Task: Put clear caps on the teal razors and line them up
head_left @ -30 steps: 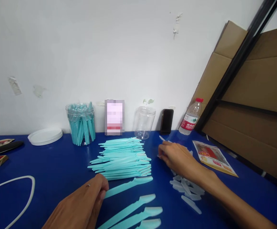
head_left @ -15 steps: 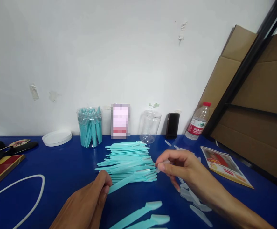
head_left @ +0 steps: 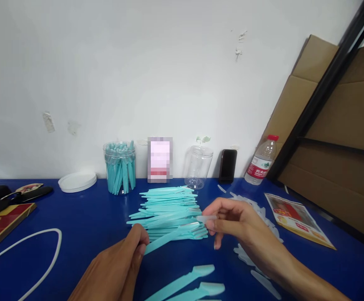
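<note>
While the left hand [head_left: 115, 267] pinches the tail of a slim teal plastic razor [head_left: 169, 236], the right hand [head_left: 241, 225] is closed on a small clear plastic cap [head_left: 206, 218] just beside the razor's head, over the blue table [head_left: 84, 217]. Risk noted: a skewed approach could drag fingertips along the blade edge, drop the cap, or topple the stacked teal razors [head_left: 169, 207] directly behind.
</note>
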Available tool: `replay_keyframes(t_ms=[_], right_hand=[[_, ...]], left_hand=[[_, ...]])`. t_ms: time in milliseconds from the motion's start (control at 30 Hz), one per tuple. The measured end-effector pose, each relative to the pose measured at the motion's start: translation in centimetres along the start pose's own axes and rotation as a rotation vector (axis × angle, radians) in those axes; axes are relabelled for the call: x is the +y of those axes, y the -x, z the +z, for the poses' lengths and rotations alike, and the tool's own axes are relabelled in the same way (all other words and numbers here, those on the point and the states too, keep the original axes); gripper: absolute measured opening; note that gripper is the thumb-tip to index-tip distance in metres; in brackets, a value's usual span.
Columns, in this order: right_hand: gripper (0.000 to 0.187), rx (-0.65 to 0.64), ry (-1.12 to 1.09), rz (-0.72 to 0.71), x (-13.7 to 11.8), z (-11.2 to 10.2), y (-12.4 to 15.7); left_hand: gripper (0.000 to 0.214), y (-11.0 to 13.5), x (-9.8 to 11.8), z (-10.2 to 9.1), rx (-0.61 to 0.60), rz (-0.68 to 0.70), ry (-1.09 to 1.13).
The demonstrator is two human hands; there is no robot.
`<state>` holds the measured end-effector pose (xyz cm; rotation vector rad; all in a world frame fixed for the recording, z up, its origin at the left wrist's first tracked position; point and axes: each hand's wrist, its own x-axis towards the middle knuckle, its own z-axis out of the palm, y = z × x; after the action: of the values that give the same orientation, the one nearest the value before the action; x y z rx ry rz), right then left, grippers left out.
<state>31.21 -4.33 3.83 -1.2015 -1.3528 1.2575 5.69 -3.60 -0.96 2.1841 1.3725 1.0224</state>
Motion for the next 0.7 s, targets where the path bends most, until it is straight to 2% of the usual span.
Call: replay_keyframes(t_ms=[133,267,400,700], right_hand=[[0.015,-0.026,0.016,0.006,0.1,0.2,0.1],[0.015,0.011,0.036,-0.022,-0.1,0.0,0.1],[0.014,0.045,0.05,-0.061,-0.4,-0.5,0.2],[0.016,-0.052,0.02,-0.016,0.3,0.0,0.0]], left_hand=[[0.018,-0.8,-0.5,0.4,0.052,0.091,0.085],[0.02,-0.7,-0.9,0.6,0.04,0.142,0.097],[0.02,-0.6,-0.8,0.4,0.034,0.136,0.082],[0.017,-0.8,0.1,0.1,0.034,0.125,0.054]])
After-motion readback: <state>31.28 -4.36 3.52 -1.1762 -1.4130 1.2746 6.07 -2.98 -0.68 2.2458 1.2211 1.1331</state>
